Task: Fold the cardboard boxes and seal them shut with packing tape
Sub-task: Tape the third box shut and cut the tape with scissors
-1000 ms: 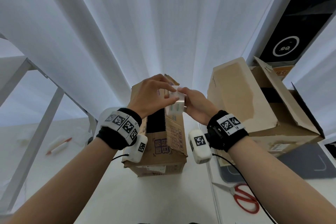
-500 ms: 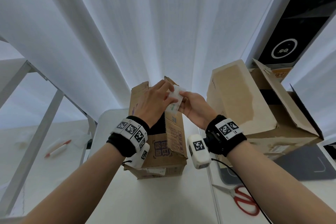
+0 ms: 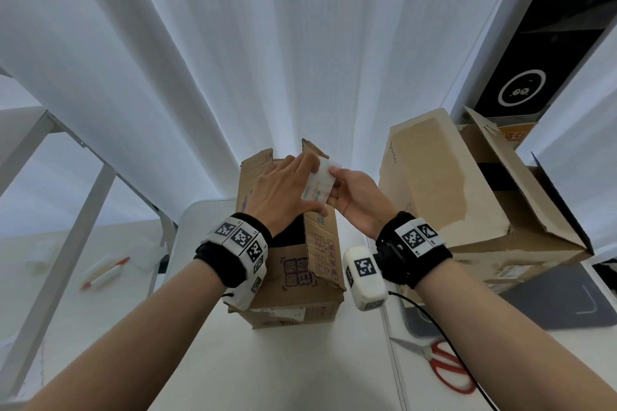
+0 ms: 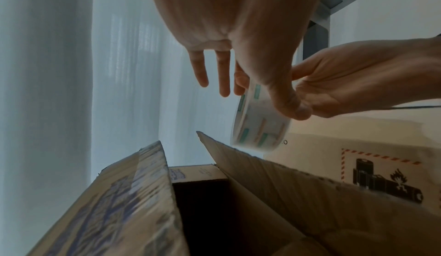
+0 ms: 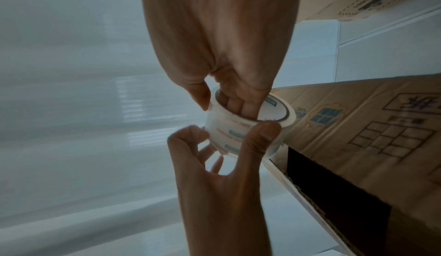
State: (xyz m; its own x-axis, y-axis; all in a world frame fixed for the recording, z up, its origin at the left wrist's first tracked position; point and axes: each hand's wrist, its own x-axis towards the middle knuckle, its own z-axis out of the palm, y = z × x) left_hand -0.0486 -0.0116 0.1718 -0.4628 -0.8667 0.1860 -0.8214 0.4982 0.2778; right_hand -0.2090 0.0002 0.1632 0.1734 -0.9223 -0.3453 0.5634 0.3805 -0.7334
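A roll of clear packing tape (image 3: 319, 187) with green printing is held above the small cardboard box (image 3: 300, 274), whose top flaps stand up and whose inside is dark. My right hand (image 3: 357, 200) grips the tape roll (image 5: 248, 120) with fingers inside its core and thumb outside. My left hand (image 3: 283, 190) pinches the roll's outer face (image 4: 260, 126) between thumb and index finger, while its other fingers (image 4: 200, 71) stretch out. Both hands hover just above the right flap (image 4: 262, 175); no loose tape end is visible.
A larger cardboard box (image 3: 467, 197) with open flaps stands right of the small one, partly on a dark mat (image 3: 567, 304). Red-handled scissors (image 3: 447, 367) lie at the white table's (image 3: 283, 370) right front. A pen (image 3: 103, 272) lies on a surface at left. White curtains hang behind.
Both hands with the tape roll have moved a little away from me over the box's flaps. The left fingers have straightened across the roll, which now tilts.
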